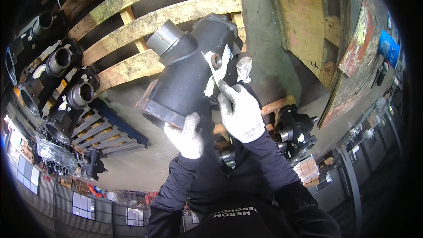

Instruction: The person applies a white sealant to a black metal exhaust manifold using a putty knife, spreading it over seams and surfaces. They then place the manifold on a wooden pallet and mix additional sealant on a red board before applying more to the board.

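Note:
A large black metal cylinder casting (176,81) lies at a slant before me, with a bare steel pipe stub (165,37) on its upper left. Cream-coloured putty (209,87) is smeared around a small rusty threaded port (216,61) on its right side. My left hand (185,136), in a white glove with grey fingertips, grips the casting's near flange rim. My right hand (242,112), gloved alike, pinches a thin pale strip (215,77) against the putty below the port; its kind is unclear. A crumpled whitish plastic bag (244,69) is just right of the casting.
Wooden pallet slats (176,11) lie beyond the casting. Several similar black castings (61,61) with steel stubs stand at left, beside a slatted metal rack (99,132). More black parts (296,128) lie at right. Plywood boards (304,22) and a blue item (389,48) are farther right.

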A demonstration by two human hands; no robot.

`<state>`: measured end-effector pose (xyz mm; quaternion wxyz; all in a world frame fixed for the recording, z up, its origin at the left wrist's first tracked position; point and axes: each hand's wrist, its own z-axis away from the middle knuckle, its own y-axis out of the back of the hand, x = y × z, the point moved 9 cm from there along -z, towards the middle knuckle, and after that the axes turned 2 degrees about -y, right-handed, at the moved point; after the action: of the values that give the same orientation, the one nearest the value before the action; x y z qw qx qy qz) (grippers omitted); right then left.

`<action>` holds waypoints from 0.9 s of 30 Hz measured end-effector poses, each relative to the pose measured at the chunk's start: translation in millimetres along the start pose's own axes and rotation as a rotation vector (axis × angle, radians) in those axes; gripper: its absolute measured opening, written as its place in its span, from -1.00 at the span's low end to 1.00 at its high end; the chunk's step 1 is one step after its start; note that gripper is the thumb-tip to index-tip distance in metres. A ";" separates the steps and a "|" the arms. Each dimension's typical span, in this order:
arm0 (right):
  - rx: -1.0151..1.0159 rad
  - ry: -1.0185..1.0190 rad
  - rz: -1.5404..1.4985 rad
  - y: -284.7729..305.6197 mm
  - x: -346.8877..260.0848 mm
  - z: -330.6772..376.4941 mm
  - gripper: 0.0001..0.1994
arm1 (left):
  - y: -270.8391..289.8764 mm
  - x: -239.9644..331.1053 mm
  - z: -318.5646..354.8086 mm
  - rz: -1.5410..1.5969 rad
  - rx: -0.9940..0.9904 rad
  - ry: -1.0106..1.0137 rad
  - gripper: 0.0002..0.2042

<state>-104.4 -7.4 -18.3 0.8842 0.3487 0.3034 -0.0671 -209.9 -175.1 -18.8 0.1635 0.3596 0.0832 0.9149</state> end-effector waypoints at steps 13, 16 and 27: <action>0.101 0.054 0.007 -15.9 5.4 -1.6 -0.64 | 2.7 -2.5 -0.4 -0.037 -0.005 -0.015 -0.74; 0.155 0.106 0.026 -16.6 2.4 -7.5 -0.64 | 2.2 -2.5 0.1 -0.014 -0.014 -0.006 -0.72; 0.088 0.152 -0.088 -11.1 -0.9 -9.5 -0.67 | 4.4 -8.4 0.5 -0.022 -0.024 0.002 -0.68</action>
<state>-113.5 -9.6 -29.6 0.8385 0.3778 0.3817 -0.0925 -204.8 -182.2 -22.6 0.1778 0.3558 0.0764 0.9143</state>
